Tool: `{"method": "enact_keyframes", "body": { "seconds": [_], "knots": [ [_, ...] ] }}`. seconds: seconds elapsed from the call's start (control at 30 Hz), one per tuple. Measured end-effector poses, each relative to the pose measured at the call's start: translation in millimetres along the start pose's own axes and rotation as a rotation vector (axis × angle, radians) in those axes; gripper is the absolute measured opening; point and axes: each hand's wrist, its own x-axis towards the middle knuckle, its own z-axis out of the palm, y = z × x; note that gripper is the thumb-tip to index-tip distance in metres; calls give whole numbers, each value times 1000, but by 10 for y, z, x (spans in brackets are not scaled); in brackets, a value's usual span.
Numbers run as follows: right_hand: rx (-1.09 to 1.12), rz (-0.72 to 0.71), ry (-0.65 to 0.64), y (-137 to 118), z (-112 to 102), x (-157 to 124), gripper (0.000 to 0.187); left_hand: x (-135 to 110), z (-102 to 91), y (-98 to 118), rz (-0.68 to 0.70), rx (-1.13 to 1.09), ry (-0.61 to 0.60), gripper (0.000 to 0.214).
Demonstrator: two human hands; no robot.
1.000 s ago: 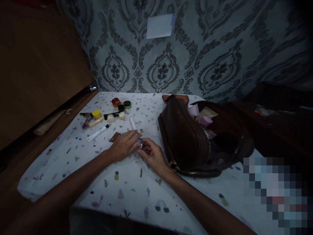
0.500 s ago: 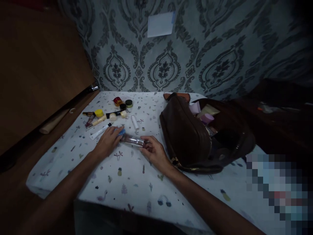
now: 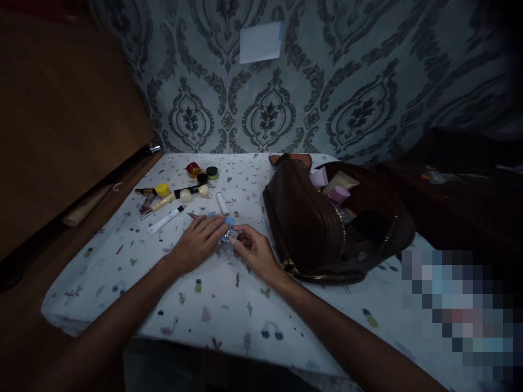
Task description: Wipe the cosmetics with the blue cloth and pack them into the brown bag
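Note:
My right hand (image 3: 254, 247) pinches one end of a shiny, see-through cosmetic tube (image 3: 232, 234) with a silvery band. My left hand (image 3: 200, 239) lies over the rest of the tube and presses a blue cloth (image 3: 229, 221) around it. Most of the cloth and much of the tube are hidden under the left fingers. Just behind the hands is a white stick-shaped tube (image 3: 222, 202). A white squeeze tube with a black cap (image 3: 165, 220) lies to the left of my left hand.
A brown leather bag (image 3: 304, 218) stands unzipped on the right, with pink containers (image 3: 339, 194) showing inside. At the back left lie makeup brushes (image 3: 165, 201), a yellow-lidded jar (image 3: 162, 190), and small dark-lidded pots (image 3: 212, 173). A patterned sheet (image 3: 223, 321) covers the table.
My left hand has slid right along the tube with the blue cloth, close to my right hand. It now covers most of the tube. The view has shifted slightly.

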Motion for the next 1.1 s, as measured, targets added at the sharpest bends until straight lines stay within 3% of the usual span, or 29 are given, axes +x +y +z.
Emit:
{"method": "enact_keyframes", "body": {
  "seconds": [0.13, 0.27, 0.47, 0.67, 0.93, 1.0, 1.1],
  "knots": [
    [-3, 31, 2, -36, -9, -2, 36, -62, 13, -169, -71, 35, -29, 38],
    [-12, 80, 15, -113, -22, -6, 37, -119, 76, -311, -255, -48, 4, 44],
    [90, 200, 8, -161, -7, -7, 39, -129, 180, -273, -463, -243, 66, 49],
    [222, 274, 26, -178, -6, 5, 45, -48, 168, -11, -403, -339, 115, 51],
    [526, 252, 75, -177, -71, 39, 50, 108, 11, 341, -111, -436, 155, 60],
    [610, 255, 68, -186, -68, 36, 51, 118, -25, 355, -114, -459, 160, 57],
    [673, 278, 33, -219, -40, 23, 53, 109, -56, 327, -271, -507, 153, 50]
  ]
}}
